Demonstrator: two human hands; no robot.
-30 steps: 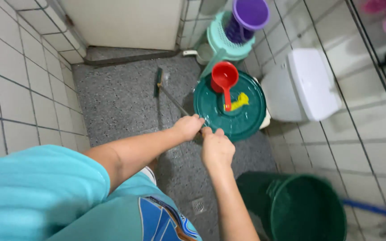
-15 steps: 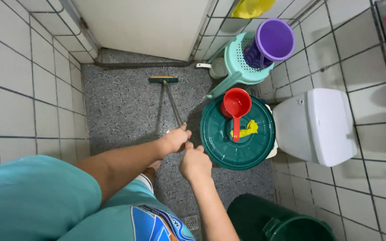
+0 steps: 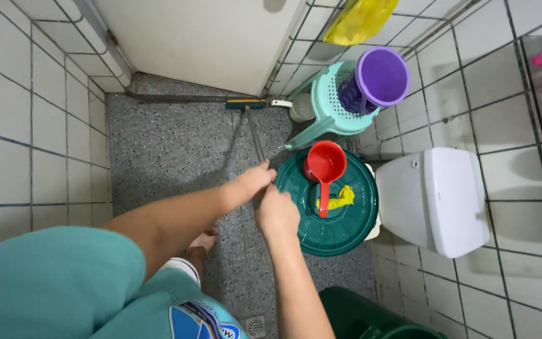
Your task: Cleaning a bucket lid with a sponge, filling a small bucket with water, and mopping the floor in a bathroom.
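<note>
The floor brush (image 3: pixel 246 104) is lying with its long axis running from your hands away toward the white door (image 3: pixel 202 37); its head is pointing at the door's foot, set crosswise to the thin handle (image 3: pixel 255 141). The head is a narrow bar, dark green with a yellow strip, and it is sitting on the speckled grey floor (image 3: pixel 170 150), just short of the door's threshold. The handle is a slim dark rod, looking smooth.

You are gripping the near end of that handle with both hands. Your left hand (image 3: pixel 249 183) is wrapping it farther from you, fingers curled shut around the rod. Your right hand (image 3: pixel 276 212) is closing on it right behind, the two hands touching.

Just right of your hands, a round dark green lid (image 3: pixel 346 226), glossy and ribbed, is covering a container. A red plastic scoop (image 3: pixel 325 166) and a yellow rag (image 3: pixel 339 198) are lying on it. The lid is crowding the handle's right side. Beyond the lid, toward the door, a teal perforated stool (image 3: pixel 327 103) is holding a purple bucket (image 3: pixel 381 78). Right of the lid is standing a white toilet (image 3: pixel 437 198), lid shut. White glazed tiles (image 3: pixel 26 119) are lining the wall left of the brush.
</note>
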